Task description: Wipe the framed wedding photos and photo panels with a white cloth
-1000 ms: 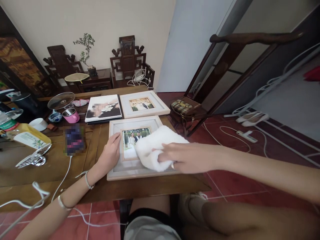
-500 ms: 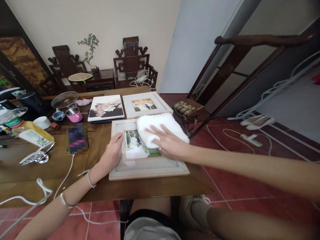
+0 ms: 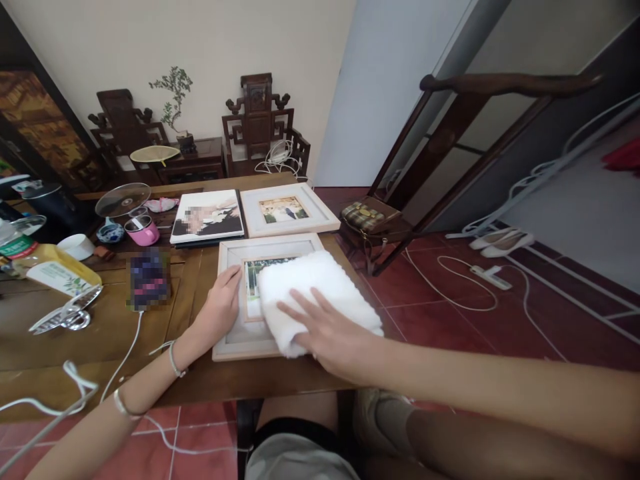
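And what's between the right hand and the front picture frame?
In the head view, a white cloth: right hand on top, front picture frame underneath.

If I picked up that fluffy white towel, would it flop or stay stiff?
The white towel would probably flop, since it looks soft and folded under the right hand. It's likely light, because it seems fluffy. Pushed, it might slide over the picture frame rather than roll, as it lies fairly flat.
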Available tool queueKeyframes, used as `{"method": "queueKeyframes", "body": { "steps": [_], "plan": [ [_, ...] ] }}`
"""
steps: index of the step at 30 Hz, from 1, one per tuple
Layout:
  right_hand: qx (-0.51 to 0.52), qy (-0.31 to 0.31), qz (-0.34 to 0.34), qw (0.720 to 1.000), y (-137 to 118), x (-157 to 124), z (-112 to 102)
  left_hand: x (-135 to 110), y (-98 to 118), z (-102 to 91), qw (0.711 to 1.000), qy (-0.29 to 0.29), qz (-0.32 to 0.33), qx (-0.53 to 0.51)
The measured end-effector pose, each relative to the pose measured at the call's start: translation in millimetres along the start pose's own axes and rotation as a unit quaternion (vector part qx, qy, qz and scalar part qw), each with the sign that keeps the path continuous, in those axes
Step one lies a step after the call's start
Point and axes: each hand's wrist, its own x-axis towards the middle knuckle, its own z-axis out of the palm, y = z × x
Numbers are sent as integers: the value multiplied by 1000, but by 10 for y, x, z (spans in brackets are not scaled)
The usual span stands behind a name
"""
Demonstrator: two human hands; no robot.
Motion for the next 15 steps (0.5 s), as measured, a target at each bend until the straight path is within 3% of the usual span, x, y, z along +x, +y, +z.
{"method": "queueKeyframes", "body": {
  "steps": [4, 8, 11, 15],
  "plan": [
    [11, 29, -81, 996, -210, -93, 4, 9, 11, -30, 1000, -15, 9, 3],
    [2, 51, -122, 991, -161, -37, 32, 7, -6, -31, 999, -30, 12, 1],
    [-30, 38, -79, 996, 70, 76, 50, 1, -16, -8, 1000, -20, 5, 3],
    [-117, 39, 28, 992, 575, 264, 1, -4, -36, 18, 1000, -9, 6, 3]
  ]
}}
